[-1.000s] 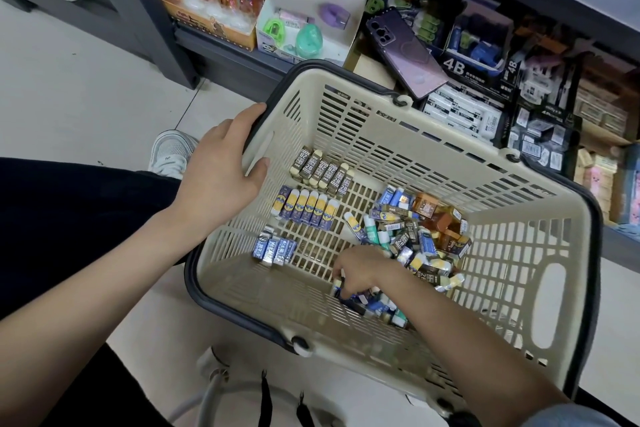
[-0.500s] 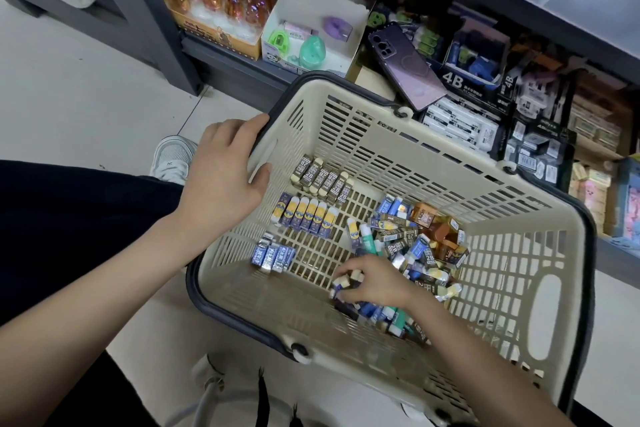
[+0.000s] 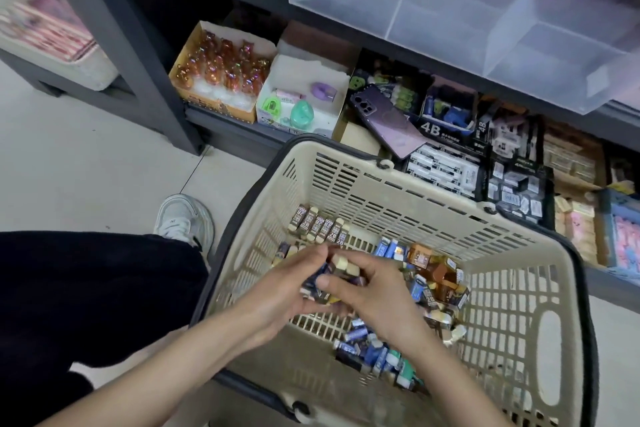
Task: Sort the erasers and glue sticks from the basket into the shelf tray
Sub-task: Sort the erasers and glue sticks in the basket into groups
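Both hands meet above the floor of the basket (image 3: pixel 349 163). The left hand (image 3: pixel 284 291) has its fingers curled over the top and near side of a bundle of erasers (image 3: pixel 341 265). The right hand (image 3: pixel 377 302) closes on the same bundle from the other side, thumb laid across its front. The bundle is held between the two hands only, several small blocks stacked loosely.

Risk one: the blocks are unbound. The shelf tray (image 3: pixel 450 21) stands well above and behind the basket, and a lift to it could shed the middle pieces if either hand eases its pressure.

Risk two: dropped pieces would likely land on the row of 2B erasers (image 3: pixel 320 227) just behind the hands, or in the loose pile (image 3: pixel 434 282) to the right, undoing the sorting.

Risk three: a spill past the far rim could reach the phone (image 3: pixel 384 121) on the low shelf.

Glue sticks cannot be told apart from erasers at this blur
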`<state>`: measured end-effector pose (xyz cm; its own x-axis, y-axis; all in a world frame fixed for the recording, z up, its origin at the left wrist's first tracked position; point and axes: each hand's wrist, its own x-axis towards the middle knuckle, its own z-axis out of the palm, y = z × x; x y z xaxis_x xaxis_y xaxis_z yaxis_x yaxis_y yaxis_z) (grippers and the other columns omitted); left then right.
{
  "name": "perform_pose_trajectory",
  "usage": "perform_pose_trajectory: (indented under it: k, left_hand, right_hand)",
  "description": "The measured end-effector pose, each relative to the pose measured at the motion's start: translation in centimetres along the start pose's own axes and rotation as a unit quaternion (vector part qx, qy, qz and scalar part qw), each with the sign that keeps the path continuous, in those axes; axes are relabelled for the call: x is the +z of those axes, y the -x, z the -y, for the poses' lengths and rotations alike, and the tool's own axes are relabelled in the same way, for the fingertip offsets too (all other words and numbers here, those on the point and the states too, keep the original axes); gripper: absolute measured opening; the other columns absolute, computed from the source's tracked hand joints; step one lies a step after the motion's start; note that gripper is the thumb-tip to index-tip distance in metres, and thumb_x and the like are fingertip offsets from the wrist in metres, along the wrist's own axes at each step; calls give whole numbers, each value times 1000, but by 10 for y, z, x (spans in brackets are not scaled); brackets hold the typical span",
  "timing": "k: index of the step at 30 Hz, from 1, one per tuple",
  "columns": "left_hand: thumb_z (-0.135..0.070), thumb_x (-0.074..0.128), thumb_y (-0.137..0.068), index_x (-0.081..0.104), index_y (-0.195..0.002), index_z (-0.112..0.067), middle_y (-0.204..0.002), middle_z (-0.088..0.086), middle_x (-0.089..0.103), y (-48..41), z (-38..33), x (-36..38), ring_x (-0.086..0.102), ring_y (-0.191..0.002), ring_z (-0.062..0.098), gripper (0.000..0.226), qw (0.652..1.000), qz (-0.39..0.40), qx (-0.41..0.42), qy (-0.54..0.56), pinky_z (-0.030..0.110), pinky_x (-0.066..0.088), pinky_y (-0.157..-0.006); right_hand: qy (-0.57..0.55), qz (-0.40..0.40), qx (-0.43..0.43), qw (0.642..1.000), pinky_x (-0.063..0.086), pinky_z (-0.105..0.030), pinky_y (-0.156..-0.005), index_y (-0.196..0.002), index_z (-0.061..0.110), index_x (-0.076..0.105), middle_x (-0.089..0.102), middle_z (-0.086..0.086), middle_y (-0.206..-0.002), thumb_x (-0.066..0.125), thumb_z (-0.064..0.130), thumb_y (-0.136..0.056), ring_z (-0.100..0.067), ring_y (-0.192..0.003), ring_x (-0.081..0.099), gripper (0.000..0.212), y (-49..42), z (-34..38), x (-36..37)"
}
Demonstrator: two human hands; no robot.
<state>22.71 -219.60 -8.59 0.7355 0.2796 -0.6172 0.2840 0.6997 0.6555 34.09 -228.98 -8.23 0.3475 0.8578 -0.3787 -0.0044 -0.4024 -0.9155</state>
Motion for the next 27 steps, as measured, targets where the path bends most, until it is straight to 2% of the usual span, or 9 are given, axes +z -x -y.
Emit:
perform_pose_trajectory:
  k: [2,6,9,11,14,17,20,24,27]
  left_hand:
    - [-30,54,-85,58,-121,-10,-105,12,70,-1,-1,-2,69,-96,22,41,999,-23,-8,27,38,57,-78]
    - [-17,61,-78,68,-103,-9,-89,8,71,-3,-2,-8,68,-83,22,27,993,-31,-62,99,42,57,-74]
    - [-6,61,-76,67,-100,-4,-90,14,70,-2,-6,-12,66,-78,27,25,983,-9,-97,155,39,58,-66]
    - [0,61,-73,64,-100,-1,-88,20,69,-1,-9,-13,67,-76,30,27,978,1,-109,178,40,59,-65]
    - [13,60,-63,60,-103,0,-83,24,69,1,-11,-8,69,-72,32,42,976,11,-101,191,42,59,-65]
    - [15,62,-57,59,-98,-1,-76,18,70,1,-11,-4,70,-71,28,44,986,1,-79,148,42,57,-73]
    - [10,65,-60,60,-93,-1,-87,21,70,-3,-13,-6,69,-76,31,35,987,-6,-74,140,44,58,-76]
    - [6,57,-66,58,-102,3,-92,30,67,-8,-11,-10,69,-74,37,36,984,-25,-81,155,38,60,-62]
    - [-1,62,-68,58,-96,2,-89,28,68,-7,-11,-9,67,-74,37,28,984,-35,-77,160,40,60,-65]
  right_hand:
    - [93,-60,-64,992,47,-12,-83,-102,47,62,66,22,-100,74,37,-69,5,-95,61,36,-1,-4,6]
    - [126,-150,-108,975,42,-13,-83,-97,51,68,52,17,-91,69,62,-66,-5,-96,53,32,-3,-14,7]
    - [5,-126,-82,989,48,-27,-88,-97,43,72,55,15,-92,64,69,-67,-11,-98,56,41,-5,-14,5]
    - [-119,-103,-41,987,50,-32,-88,-93,34,75,64,11,-96,69,70,-62,-14,-98,61,47,-7,-11,4]
    - [-258,-106,27,960,53,-34,-87,-93,22,76,71,-2,-101,77,66,-56,-17,-99,66,58,-8,-7,9]
    - [-368,-131,64,918,53,-41,-88,-99,12,73,68,-18,-98,69,48,-73,-33,-100,64,44,-9,-4,14]
    - [-400,-144,86,901,53,-39,-79,-103,8,68,61,-14,-81,54,37,-81,-29,-82,64,40,-10,-3,15]
    - [-406,-143,67,900,48,-47,-91,-109,1,59,65,-18,-101,44,37,-88,-33,-96,62,44,-10,-3,13]
    - [-392,-135,48,909,46,-51,-92,-101,3,60,64,-13,-103,40,35,-94,-34,-99,60,38,-12,-5,15]
